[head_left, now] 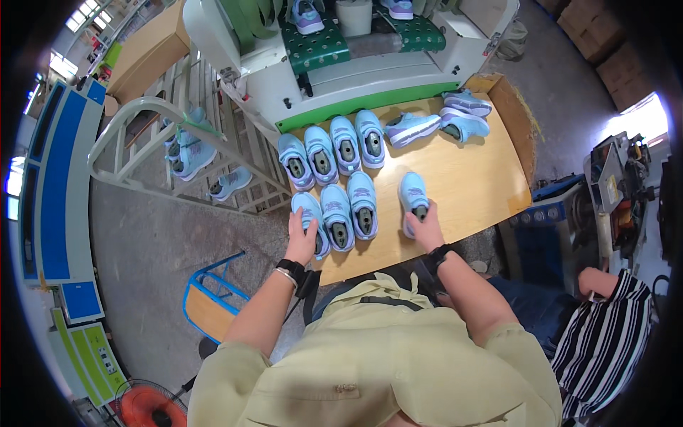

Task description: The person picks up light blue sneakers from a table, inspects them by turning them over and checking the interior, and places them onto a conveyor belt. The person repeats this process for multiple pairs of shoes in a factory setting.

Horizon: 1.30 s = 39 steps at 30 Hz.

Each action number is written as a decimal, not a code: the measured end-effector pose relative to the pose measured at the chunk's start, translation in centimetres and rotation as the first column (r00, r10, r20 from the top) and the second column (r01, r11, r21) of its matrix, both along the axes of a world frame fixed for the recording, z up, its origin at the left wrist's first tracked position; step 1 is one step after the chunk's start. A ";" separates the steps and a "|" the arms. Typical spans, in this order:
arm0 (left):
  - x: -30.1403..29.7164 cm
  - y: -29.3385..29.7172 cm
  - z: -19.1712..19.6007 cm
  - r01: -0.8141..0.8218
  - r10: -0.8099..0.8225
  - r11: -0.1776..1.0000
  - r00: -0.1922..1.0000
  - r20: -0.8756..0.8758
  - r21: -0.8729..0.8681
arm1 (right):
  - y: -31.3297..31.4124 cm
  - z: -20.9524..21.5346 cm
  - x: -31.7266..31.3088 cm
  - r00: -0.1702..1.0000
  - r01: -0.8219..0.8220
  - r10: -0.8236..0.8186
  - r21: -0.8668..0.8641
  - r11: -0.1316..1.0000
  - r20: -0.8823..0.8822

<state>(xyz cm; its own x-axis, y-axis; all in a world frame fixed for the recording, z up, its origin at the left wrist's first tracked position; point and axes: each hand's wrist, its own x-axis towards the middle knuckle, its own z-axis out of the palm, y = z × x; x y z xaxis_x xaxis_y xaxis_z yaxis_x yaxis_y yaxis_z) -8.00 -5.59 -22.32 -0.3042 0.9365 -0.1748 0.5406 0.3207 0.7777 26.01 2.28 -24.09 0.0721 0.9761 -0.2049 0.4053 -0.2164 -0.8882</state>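
Shoes, light blue with lilac trim, are laid out on the wooden table (pixel 477 185); ten are counted there in all. Four are lined up side by side in the back row (pixel 333 151), toes away from the person; three are set in the front row (pixel 338 217) just below them; one single shoe (pixel 413 199) is stood apart to the right of that row; two more (pixel 445 121) are seen lying near the far right corner. The left hand (pixel 302 238) is laid flat, fingers spread, on the leftmost shoe of the front row; the right hand (pixel 425 229) is closed over the heel of the single shoe. Two further shoes are carried on the green belt (pixel 316 46) of the white machine behind the table; three or so are stacked on the pale metal rack (pixel 142 121) at the left, though an exact count cannot be made there.
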 end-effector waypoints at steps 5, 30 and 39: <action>0.0 -0.1 -0.8 0.013 -0.009 0.997 0.999 0.048 -0.077 | 2.3 0.0 -2.8 0.986 -0.168 0.162 0.178 0.970 0.048; -1.1 -1.2 -0.5 0.060 -0.051 0.994 0.993 0.103 -0.094 | 18.2 8.2 13.1 0.578 -0.020 0.135 -0.151 0.988 0.804; -1.7 -0.6 -0.8 0.118 -0.115 0.985 0.993 0.028 -0.128 | 8.1 2.8 17.8 0.630 -0.430 0.128 0.207 0.879 0.766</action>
